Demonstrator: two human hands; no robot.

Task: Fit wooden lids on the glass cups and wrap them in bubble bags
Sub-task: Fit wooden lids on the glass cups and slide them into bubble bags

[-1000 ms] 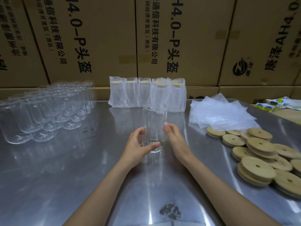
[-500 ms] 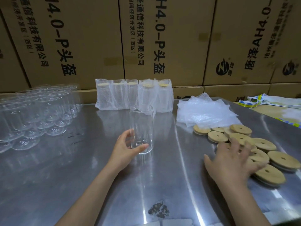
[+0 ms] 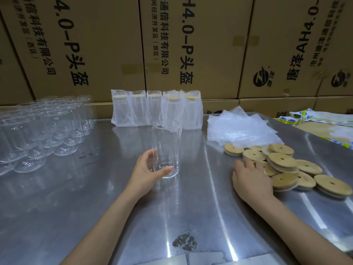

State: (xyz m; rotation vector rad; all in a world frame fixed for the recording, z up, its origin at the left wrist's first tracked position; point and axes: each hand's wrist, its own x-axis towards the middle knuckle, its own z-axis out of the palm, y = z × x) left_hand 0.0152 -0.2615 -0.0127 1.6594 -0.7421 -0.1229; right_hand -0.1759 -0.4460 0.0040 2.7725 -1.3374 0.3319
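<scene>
A clear glass cup (image 3: 166, 142) stands upright and lidless on the steel table (image 3: 107, 211), near the middle. My left hand (image 3: 147, 173) holds it low down, with the thumb in front and the fingers behind the glass. My right hand (image 3: 250, 180) lies at the left edge of a heap of round wooden lids (image 3: 282, 161), fingers stretched out and touching a lid. A loose stack of flat bubble bags (image 3: 240, 129) sits just behind the lids. Several cups with lids, wrapped in bubble bags (image 3: 156, 109), stand in a row at the back.
Several rows of bare glass cups (image 3: 47, 131) fill the table's left side. Large cardboard cartons (image 3: 95, 44) form a wall behind the table. Sheets of blue and yellow stickers (image 3: 315, 119) lie at the far right. A dark stain (image 3: 184, 241) marks the near table.
My right hand has left the glass cup and moved right onto the heap of lids. My left hand still holds the cup in the same spot.
</scene>
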